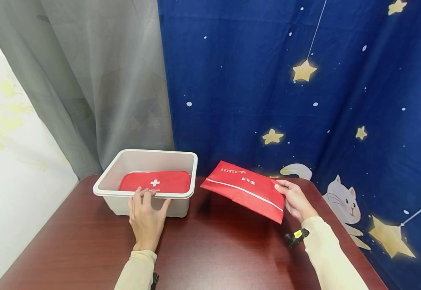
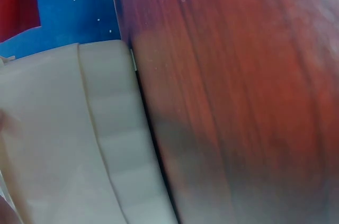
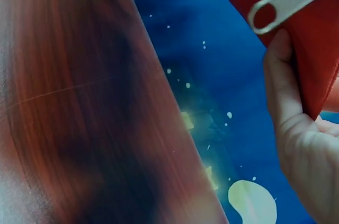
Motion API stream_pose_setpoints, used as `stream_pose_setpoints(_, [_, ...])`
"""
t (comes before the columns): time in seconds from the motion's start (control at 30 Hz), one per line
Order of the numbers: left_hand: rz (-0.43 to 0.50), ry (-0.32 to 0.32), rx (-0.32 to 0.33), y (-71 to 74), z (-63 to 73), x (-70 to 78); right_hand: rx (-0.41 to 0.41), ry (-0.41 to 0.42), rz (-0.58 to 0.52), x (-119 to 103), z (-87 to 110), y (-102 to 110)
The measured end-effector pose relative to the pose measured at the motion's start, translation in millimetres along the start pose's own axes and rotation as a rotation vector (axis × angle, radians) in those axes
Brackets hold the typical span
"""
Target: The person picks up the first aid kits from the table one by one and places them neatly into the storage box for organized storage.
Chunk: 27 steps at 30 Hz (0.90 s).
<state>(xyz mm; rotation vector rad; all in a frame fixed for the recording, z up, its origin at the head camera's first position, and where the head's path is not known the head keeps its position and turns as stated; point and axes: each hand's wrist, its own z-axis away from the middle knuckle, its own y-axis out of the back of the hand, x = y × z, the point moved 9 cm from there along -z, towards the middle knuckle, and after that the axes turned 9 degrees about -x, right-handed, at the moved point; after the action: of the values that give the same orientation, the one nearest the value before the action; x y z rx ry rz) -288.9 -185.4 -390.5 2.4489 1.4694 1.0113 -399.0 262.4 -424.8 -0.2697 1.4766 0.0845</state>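
My left hand (image 1: 147, 219) grips the front rim of a translucent white plastic bin (image 1: 181, 207), fingertips over the rim and thumb against the outer wall. Inside the bin leans a red first-aid pouch (image 1: 174, 181) with a white cross. On the right, my right hand (image 1: 295, 199) pinches one end of a flat red zipper pouch (image 1: 239, 187) with white print and a pale stripe. This pouch is tilted and held above the table. Its metal zipper pull (image 3: 283, 7) shows beside my thumb in the right wrist view. The left wrist view shows mostly the bin's side wall (image 2: 47, 128).
The bin stands near the back left of a reddish-brown wooden table (image 1: 225, 257). Behind the table hang a grey curtain (image 1: 123, 80) and a blue curtain (image 1: 232, 80) with stars and a cat. A black wrist strap (image 1: 295, 237) is on the right wrist.
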Motion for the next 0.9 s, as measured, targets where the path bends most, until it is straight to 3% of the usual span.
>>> stream_pose_setpoints(0.43, [0.003,-0.005,0.011,1.2,0.3,0.5,-0.012,0.027,-0.031,-15,-8.5,-17])
stream_pose_setpoints(0.9, [0.003,-0.010,0.013,0.2,-0.5,1.1,-0.054,0.044,-0.061,-30,-24.6,-60])
